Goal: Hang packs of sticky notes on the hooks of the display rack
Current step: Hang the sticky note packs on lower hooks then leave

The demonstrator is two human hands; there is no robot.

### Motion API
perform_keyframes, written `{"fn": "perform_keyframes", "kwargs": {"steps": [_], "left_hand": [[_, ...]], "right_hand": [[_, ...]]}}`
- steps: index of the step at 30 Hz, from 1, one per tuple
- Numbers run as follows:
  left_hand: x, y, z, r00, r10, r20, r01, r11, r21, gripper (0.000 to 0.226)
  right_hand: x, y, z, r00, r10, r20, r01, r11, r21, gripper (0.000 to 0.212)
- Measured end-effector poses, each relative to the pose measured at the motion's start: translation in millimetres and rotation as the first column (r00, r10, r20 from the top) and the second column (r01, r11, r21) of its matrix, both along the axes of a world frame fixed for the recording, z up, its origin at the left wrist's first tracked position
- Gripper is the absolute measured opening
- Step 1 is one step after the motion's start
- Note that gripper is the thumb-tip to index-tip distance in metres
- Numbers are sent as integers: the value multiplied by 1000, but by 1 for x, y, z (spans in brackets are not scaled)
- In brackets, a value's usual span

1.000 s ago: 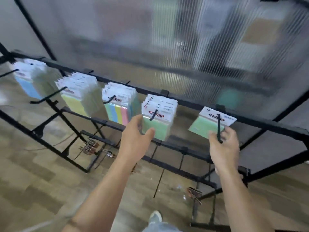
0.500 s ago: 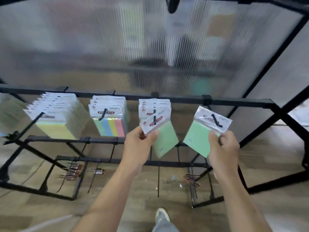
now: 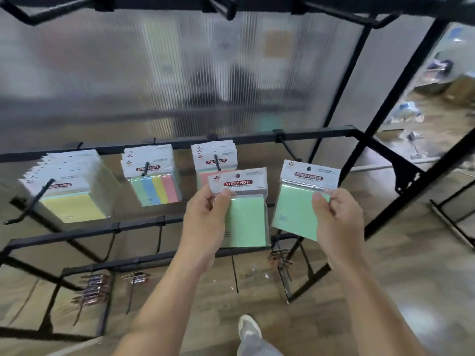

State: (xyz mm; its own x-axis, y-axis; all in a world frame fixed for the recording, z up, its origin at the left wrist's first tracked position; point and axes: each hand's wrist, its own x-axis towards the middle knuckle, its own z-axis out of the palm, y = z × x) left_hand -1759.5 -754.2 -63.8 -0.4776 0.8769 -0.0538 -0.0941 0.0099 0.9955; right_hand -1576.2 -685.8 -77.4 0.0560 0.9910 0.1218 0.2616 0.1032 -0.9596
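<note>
Head view. Both packs are off the rack now; half a second back each was still on its black wire hook, tipped outward.

The left hand pinches a pale-green square sticky-note pack in clear plastic with a white header card. The thumb is on the front below the header and the fingers are curled behind. It sits centre frame, in front of the white-headed hanging stack.

The right hand grips a second pale-green plastic-wrapped pack by its right edge, just below the bare black hook right of centre.

We judge they are bound for other hooks (the thick black hooks along the top edge look free), so nothing is gained yet.

The left one is upright, header and hole up, long axis vertical. The right one is header-up too, its top leaning right.
</note>
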Motion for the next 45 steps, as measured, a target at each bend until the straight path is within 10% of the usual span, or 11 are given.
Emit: {"fn": "perform_keyframes", "kwargs": {"steps": [20, 45], "left_hand": [[229, 79, -36, 780, -618, 95, 616, 733, -288, 21], [713, 406, -44, 576, -797, 184, 815, 578, -48, 19]], "right_hand": [[243, -27, -43, 810, -562, -167, 515, 819, -254, 39], [702, 191, -33, 542, -823, -169, 794, 567, -217, 20]]}}
